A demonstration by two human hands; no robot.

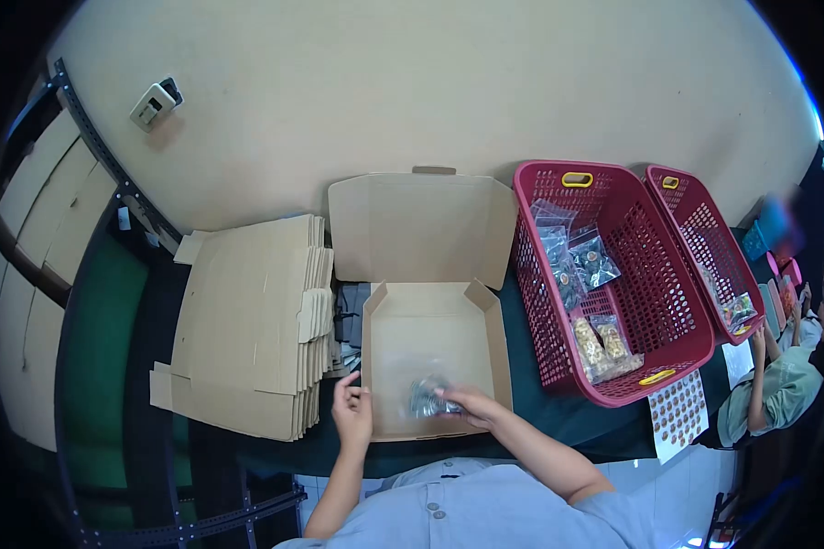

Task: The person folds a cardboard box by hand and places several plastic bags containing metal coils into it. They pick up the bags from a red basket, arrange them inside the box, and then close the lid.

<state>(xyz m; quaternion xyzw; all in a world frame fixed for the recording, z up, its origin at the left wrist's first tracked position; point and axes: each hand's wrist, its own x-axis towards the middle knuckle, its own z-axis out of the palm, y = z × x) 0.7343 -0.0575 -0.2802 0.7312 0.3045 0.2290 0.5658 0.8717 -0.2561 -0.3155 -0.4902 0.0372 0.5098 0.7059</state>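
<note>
An open cardboard box (pixel 430 329) lies in front of me with its lid raised toward the wall. My right hand (pixel 471 406) is closed on a clear plastic bag (pixel 425 398) with dark contents, held over the near part of the box; the bag is smeared by motion. At the box's near left edge is my left hand (pixel 352 407), fingers apart and holding nothing. Similar bags of dark items (pixel 593 262) lie in the large red basket (pixel 655 316) to the right. Bags with pale yellowish contents (pixel 600 348) sit at that basket's near end.
Flattened cardboard boxes (pixel 243 320) are stacked at the left. A second red basket (pixel 700 229) stands beyond the first, and a sheet of round stickers (pixel 677 416) lies near its base. Another person (pixel 774 393) is at the far right. Metal shelving (pixel 110 156) borders the left.
</note>
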